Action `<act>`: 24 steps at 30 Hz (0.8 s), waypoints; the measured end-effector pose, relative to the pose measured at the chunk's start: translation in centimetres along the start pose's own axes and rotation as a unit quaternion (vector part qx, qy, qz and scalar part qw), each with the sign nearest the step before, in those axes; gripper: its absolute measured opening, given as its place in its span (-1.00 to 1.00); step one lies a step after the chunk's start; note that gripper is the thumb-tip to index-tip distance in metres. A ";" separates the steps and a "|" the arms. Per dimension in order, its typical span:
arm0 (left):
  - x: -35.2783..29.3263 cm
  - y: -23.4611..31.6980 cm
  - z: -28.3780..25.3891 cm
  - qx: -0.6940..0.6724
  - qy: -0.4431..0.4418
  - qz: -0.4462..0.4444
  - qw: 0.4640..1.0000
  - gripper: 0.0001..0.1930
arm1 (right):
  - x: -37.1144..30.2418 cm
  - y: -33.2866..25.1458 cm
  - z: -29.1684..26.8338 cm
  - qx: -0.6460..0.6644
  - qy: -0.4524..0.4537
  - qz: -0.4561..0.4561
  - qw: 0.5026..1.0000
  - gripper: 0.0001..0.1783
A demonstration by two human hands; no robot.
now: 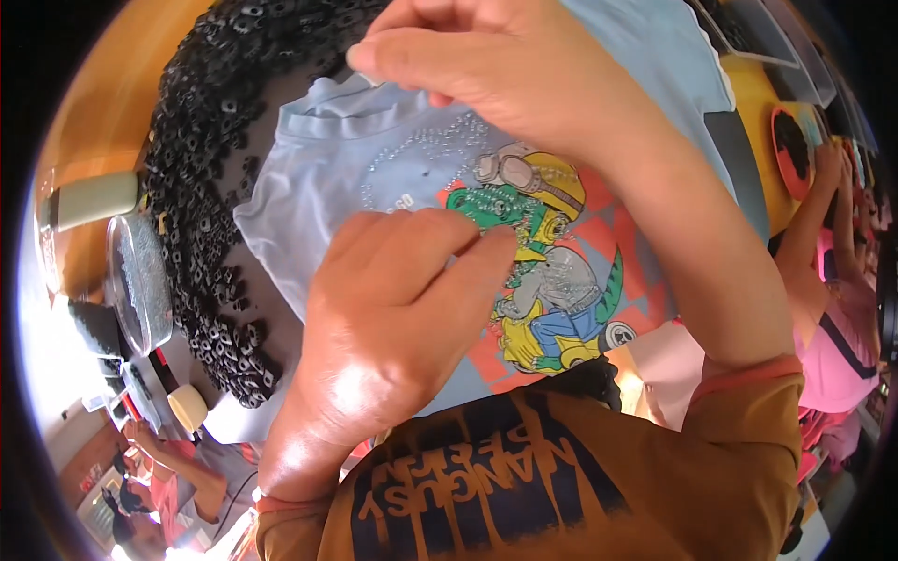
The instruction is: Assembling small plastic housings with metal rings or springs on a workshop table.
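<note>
A light blue T-shirt (318, 201) lies spread in front of me, printed with a green dinosaur (571, 290) in a yellow helmet on a yellow scooter. Small clear beads (440, 138) form a curved band below its collar, and more sparkle over the print. My left hand (383, 299) is closed, its fingertips pressed together at the dinosaur's head; whatever they pinch is hidden. Raised above the collar, my right hand (468, 61) has thumb and fingers together. A small whitish bit shows by its fingertips, but I cannot tell whether they hold it.
A thick band of small black pieces (201, 234) curves around the shirt's left side. Beyond it stand a round clear dish (140, 285) of clear beads and a pale cylindrical container (94, 201). At right is a red tray (791, 154) with dark contents; people sit on both sides.
</note>
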State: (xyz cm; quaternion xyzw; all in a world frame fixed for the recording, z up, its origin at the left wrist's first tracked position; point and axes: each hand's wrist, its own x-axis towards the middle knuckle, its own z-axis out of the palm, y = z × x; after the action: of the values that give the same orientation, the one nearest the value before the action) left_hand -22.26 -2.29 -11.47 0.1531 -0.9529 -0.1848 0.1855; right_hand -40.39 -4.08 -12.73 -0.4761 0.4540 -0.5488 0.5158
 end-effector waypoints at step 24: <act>-0.8 0.7 1.6 -0.022 -0.043 -0.041 0.998 -0.75 | -0.2 0.1 0.1 -0.144 -0.010 -0.087 0.986 -0.79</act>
State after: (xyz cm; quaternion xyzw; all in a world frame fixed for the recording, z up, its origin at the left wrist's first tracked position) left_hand -22.35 -0.88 -12.83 0.1797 -0.9486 -0.2197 0.1402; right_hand -40.30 -3.90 -12.85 -0.5886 0.4796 -0.5156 0.3970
